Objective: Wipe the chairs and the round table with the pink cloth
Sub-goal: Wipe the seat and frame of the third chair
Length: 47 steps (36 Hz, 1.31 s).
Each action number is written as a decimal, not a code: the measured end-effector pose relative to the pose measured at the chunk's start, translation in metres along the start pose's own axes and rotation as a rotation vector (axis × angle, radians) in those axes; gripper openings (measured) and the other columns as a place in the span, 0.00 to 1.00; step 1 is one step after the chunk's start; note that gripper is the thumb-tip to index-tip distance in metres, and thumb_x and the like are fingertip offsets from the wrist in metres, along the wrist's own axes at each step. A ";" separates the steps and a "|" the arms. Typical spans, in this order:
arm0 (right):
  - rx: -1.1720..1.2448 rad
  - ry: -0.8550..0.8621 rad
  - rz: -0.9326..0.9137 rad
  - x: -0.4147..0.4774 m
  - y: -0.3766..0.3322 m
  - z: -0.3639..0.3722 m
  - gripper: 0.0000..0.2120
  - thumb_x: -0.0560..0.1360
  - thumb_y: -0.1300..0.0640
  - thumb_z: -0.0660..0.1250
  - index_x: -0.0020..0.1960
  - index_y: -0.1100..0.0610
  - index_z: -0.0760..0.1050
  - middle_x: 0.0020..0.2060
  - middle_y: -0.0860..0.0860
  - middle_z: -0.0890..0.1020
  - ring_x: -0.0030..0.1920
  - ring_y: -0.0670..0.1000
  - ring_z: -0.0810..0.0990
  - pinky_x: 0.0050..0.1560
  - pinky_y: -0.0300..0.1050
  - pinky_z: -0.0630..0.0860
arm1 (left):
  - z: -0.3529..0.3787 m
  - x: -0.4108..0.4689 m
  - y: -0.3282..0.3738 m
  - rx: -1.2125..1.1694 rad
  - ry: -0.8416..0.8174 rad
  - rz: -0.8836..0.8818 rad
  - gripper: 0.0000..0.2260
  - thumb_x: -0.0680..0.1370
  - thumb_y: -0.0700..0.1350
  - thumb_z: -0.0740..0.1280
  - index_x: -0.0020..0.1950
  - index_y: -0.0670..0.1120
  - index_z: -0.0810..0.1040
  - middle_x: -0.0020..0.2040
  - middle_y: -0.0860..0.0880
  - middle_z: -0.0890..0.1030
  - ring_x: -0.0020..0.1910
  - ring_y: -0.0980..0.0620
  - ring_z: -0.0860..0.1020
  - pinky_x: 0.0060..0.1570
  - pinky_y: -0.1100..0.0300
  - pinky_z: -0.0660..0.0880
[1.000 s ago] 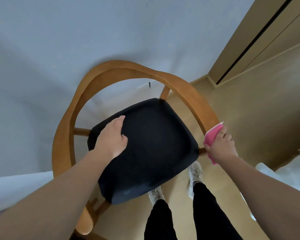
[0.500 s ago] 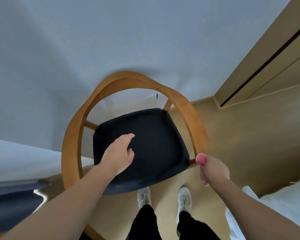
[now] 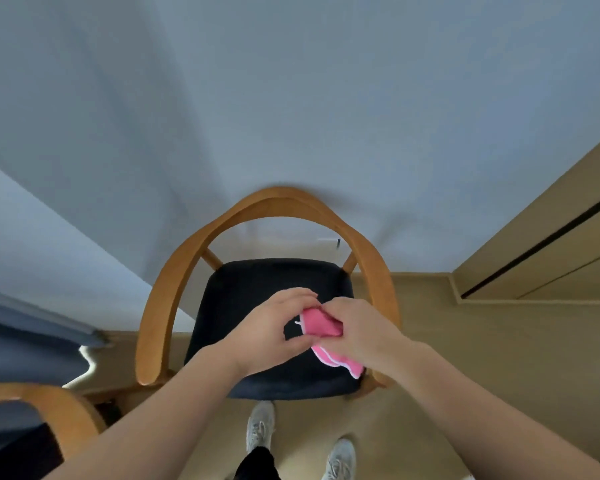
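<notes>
The cloth (image 3: 321,328) is held over the black seat (image 3: 257,289) of the chair (image 3: 174,292), bunched in the curled fingers of the right hand (image 3: 359,336). Its near edge seems to be pinched by the left hand (image 3: 269,336), though the contact is partly hidden. A second chair (image 3: 68,408) is seen at lower left.

Quick tally, kind by kind.
Two chairs: middle chair (image 3: 267,209) whole, second chair (image 3: 66,407) cut off lower left. One pink cloth (image 3: 321,325). Two hands: left hand (image 3: 271,332), right hand (image 3: 361,332). Two shoes: left shoe (image 3: 260,427), right shoe (image 3: 340,459).
</notes>
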State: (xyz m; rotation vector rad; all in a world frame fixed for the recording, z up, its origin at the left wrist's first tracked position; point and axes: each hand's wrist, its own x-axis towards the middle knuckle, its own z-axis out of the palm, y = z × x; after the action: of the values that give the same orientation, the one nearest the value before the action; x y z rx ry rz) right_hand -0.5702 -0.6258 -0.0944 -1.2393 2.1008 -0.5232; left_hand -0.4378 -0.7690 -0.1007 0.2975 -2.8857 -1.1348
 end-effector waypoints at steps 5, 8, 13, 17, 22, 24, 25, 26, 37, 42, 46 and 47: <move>0.020 -0.049 -0.119 0.006 -0.010 -0.013 0.12 0.69 0.46 0.72 0.50 0.46 0.76 0.42 0.42 0.74 0.41 0.44 0.76 0.41 0.35 0.71 | -0.011 -0.013 0.006 0.006 0.147 -0.042 0.07 0.77 0.48 0.66 0.53 0.51 0.78 0.50 0.58 0.78 0.52 0.59 0.75 0.52 0.61 0.75; 0.049 -0.083 -0.132 0.012 -0.016 -0.017 0.13 0.69 0.48 0.73 0.53 0.46 0.78 0.42 0.43 0.78 0.41 0.45 0.78 0.40 0.37 0.74 | -0.018 -0.025 0.001 -0.018 0.172 -0.151 0.04 0.78 0.47 0.65 0.52 0.52 0.76 0.45 0.58 0.78 0.46 0.60 0.76 0.47 0.59 0.77; 0.115 0.018 -0.092 0.025 -0.026 -0.015 0.10 0.73 0.53 0.73 0.53 0.45 0.78 0.44 0.39 0.80 0.46 0.39 0.78 0.44 0.33 0.74 | -0.033 -0.043 -0.018 -0.072 0.186 -0.269 0.02 0.79 0.50 0.64 0.50 0.55 0.74 0.42 0.59 0.78 0.44 0.62 0.77 0.45 0.62 0.77; 0.245 0.058 -0.036 0.041 -0.041 -0.003 0.09 0.73 0.57 0.73 0.50 0.48 0.77 0.43 0.44 0.80 0.44 0.41 0.79 0.41 0.33 0.75 | -0.042 -0.049 -0.035 -0.147 0.209 -0.285 0.03 0.78 0.49 0.65 0.48 0.58 0.73 0.41 0.58 0.78 0.42 0.59 0.78 0.43 0.62 0.78; 0.279 0.075 -0.047 0.059 -0.061 0.015 0.10 0.74 0.61 0.69 0.49 0.48 0.73 0.40 0.47 0.76 0.40 0.43 0.76 0.38 0.31 0.72 | -0.049 -0.050 -0.052 -0.178 0.290 -0.323 0.06 0.78 0.45 0.66 0.47 0.57 0.73 0.40 0.56 0.78 0.39 0.58 0.78 0.40 0.64 0.76; 0.264 0.054 -0.061 0.066 -0.067 0.019 0.11 0.75 0.60 0.68 0.51 0.47 0.71 0.44 0.46 0.77 0.44 0.44 0.77 0.43 0.34 0.76 | -0.051 -0.050 -0.059 -0.178 0.311 -0.328 0.06 0.78 0.44 0.66 0.48 0.56 0.73 0.40 0.56 0.78 0.40 0.59 0.78 0.41 0.65 0.75; 0.268 0.036 -0.068 0.070 -0.069 0.020 0.12 0.75 0.59 0.68 0.53 0.46 0.71 0.46 0.45 0.77 0.47 0.44 0.77 0.46 0.35 0.77 | -0.052 -0.050 -0.063 -0.182 0.318 -0.328 0.06 0.77 0.44 0.66 0.48 0.56 0.74 0.40 0.56 0.78 0.40 0.59 0.78 0.41 0.64 0.76; 0.275 0.019 -0.074 0.073 -0.070 0.020 0.13 0.75 0.59 0.69 0.55 0.46 0.71 0.48 0.44 0.77 0.48 0.44 0.77 0.47 0.36 0.78 | -0.053 -0.049 -0.067 -0.187 0.322 -0.328 0.07 0.77 0.43 0.66 0.47 0.56 0.74 0.40 0.56 0.78 0.40 0.58 0.78 0.41 0.63 0.76; 0.116 -0.192 -0.108 0.151 -0.030 -0.004 0.17 0.79 0.57 0.65 0.65 0.43 0.74 0.50 0.35 0.77 0.49 0.36 0.76 0.48 0.32 0.74 | -0.040 -0.005 -0.101 -0.219 0.340 -0.437 0.04 0.77 0.46 0.67 0.49 0.55 0.75 0.40 0.57 0.79 0.40 0.60 0.79 0.44 0.60 0.79; 0.028 -0.157 -0.288 0.199 -0.007 -0.012 0.21 0.77 0.58 0.67 0.67 0.47 0.68 0.55 0.39 0.73 0.53 0.38 0.74 0.47 0.30 0.73 | -0.020 0.025 -0.115 -0.256 0.419 -0.535 0.04 0.78 0.45 0.66 0.48 0.55 0.74 0.39 0.55 0.79 0.39 0.60 0.78 0.41 0.61 0.77; 0.012 -0.026 -0.520 0.234 0.011 -0.007 0.20 0.75 0.59 0.70 0.62 0.51 0.64 0.59 0.49 0.71 0.53 0.45 0.77 0.48 0.37 0.79 | -0.004 0.045 -0.132 -0.286 0.503 -0.633 0.03 0.78 0.45 0.65 0.50 0.53 0.74 0.39 0.55 0.78 0.37 0.59 0.76 0.36 0.67 0.72; -0.012 -0.006 -0.586 0.242 0.016 -0.004 0.18 0.75 0.60 0.71 0.59 0.53 0.65 0.59 0.51 0.71 0.52 0.47 0.77 0.48 0.36 0.79 | -0.001 0.048 -0.137 -0.284 0.524 -0.648 0.03 0.78 0.45 0.65 0.50 0.53 0.74 0.39 0.55 0.77 0.37 0.59 0.76 0.36 0.68 0.72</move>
State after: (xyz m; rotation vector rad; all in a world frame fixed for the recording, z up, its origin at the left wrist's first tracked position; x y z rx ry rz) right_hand -0.6685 -0.8309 -0.1792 -1.8660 1.7144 -0.7525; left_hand -0.4616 -0.8769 -0.1952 1.3457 -2.1726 -1.2582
